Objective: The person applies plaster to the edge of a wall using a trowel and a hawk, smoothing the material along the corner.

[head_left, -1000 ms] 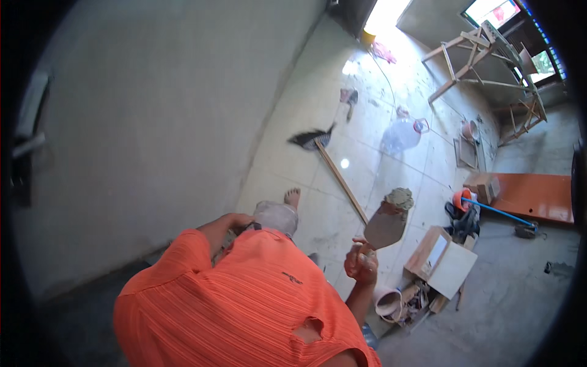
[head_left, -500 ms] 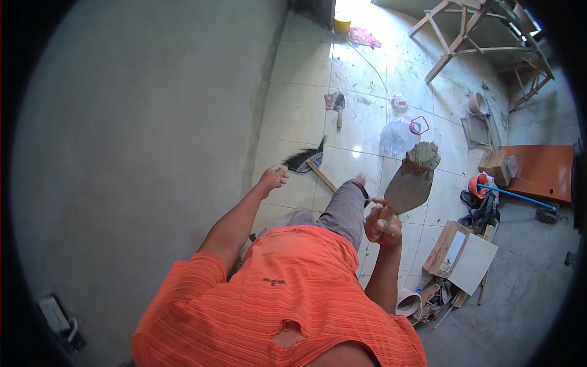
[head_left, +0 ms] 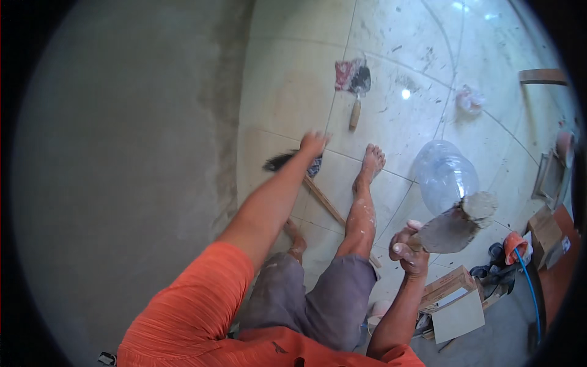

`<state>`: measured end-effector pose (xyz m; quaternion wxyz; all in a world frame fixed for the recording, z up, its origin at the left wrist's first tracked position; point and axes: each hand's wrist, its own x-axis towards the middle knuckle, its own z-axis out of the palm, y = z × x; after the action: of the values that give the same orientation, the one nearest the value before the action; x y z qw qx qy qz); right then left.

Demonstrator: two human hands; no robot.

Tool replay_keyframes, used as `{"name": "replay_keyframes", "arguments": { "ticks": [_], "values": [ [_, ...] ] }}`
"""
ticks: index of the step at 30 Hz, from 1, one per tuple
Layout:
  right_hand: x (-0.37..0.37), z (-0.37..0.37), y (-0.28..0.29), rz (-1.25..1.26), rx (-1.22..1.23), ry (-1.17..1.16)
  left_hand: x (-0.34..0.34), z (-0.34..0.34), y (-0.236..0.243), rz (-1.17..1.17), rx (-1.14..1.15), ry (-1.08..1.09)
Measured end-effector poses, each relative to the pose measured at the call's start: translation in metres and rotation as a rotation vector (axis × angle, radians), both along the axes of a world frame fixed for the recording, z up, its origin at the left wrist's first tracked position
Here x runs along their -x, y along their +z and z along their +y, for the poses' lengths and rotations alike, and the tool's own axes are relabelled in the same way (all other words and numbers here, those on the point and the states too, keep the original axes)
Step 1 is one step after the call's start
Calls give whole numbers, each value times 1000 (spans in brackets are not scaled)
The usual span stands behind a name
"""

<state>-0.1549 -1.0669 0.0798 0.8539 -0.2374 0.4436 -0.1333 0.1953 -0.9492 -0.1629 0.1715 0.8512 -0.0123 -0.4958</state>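
Observation:
In my right hand (head_left: 408,248) is the handle of a flat plastering trowel (head_left: 447,231), its blade pointing right. A lump of wet grey mortar (head_left: 480,208) sits on the blade's far end. My left hand (head_left: 313,144) is stretched forward, slightly blurred, with nothing visible in it. Beneath that hand and forearm, partly hidden, lies a broom with black bristles (head_left: 280,161) and a wooden handle (head_left: 324,200). Farther ahead, a smaller pointed trowel (head_left: 355,113) lies on the tiles, its dark blade against a reddish wrapper.
A clear plastic jug (head_left: 441,171) lies beyond the mortar. A grey plastered wall (head_left: 122,153) runs along the left. At the right are cardboard boxes (head_left: 449,289), an orange bucket (head_left: 515,248) and a blue pole (head_left: 529,282). My bare foot (head_left: 371,162) is on the tiled floor.
My view has tipped forward and closer to the floor. My left hand has reached forward and right, across the broom. The loaded trowel stays in my right hand, now turned more to the right.

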Motion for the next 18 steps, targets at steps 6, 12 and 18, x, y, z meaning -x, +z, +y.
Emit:
{"name": "replay_keyframes", "arguments": {
  "ticks": [6,12,18],
  "values": [
    [13,-64,-118,128,-26,54,-83,-159,-167,-240,-27,236],
    [10,-95,-149,279,-185,103,-87,-206,-227,-565,-195,108],
    [-27,-103,-131,298,-269,137,-102,-192,-221,-266,122,-221]
  ]
}}
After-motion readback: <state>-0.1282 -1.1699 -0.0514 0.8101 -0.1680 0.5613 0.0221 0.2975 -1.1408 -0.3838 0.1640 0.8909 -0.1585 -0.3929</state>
